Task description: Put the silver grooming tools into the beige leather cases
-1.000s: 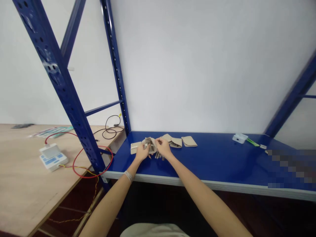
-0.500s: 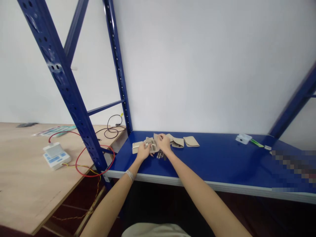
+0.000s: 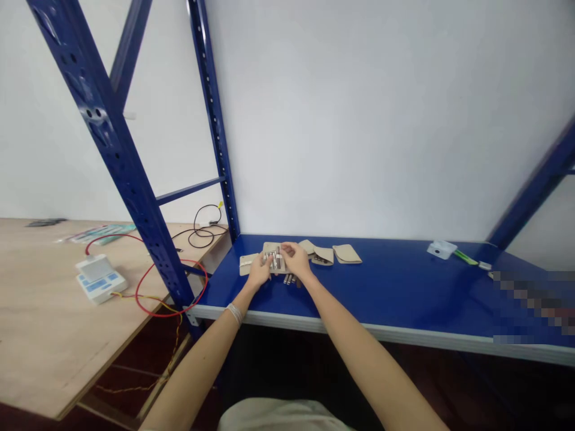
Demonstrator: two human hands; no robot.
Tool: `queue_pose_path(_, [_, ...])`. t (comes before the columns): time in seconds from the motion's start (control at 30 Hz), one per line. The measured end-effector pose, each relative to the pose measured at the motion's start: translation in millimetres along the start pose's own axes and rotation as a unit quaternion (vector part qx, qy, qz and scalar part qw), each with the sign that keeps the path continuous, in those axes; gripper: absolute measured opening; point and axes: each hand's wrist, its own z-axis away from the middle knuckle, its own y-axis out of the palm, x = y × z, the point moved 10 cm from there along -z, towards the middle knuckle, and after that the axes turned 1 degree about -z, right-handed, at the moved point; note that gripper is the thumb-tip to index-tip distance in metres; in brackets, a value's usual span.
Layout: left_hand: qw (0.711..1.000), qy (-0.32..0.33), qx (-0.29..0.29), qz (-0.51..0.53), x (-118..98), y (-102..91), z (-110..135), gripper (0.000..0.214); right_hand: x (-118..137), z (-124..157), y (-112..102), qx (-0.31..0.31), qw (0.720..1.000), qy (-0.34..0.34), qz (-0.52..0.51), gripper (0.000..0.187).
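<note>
On the shelf (image 3: 404, 287), two hands (image 3: 259, 272) (image 3: 297, 264) hold one pouch (image 3: 275, 256).

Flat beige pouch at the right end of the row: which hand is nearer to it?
Right. The right hand sits left of the flat beige pouch, another pouch between them; the left hand lies farther left.

Left hand (image 3: 259, 273), right hand (image 3: 297, 263), at a tan pouch (image 3: 268, 248), blue shelf (image 3: 381, 287)
</note>
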Motion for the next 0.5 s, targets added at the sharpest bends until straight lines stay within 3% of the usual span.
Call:
queue_pose_path(0.23, [1.0, 0.0, 0.01, -0.002, -0.5, 0.7, -0.2, 0.034, -19.9, -1.1, 4.8, 0.01, 0.995, 0.08, -0.059, 0.022])
queue_pose_path(0.5, [1.0, -0.003, 0.028, 0.0, -4.5, 6.1, 2.8, 0.04, -38.0, 0.0, 10.5, 0.013, 0.97, 0.163, -0.179, 0.024])
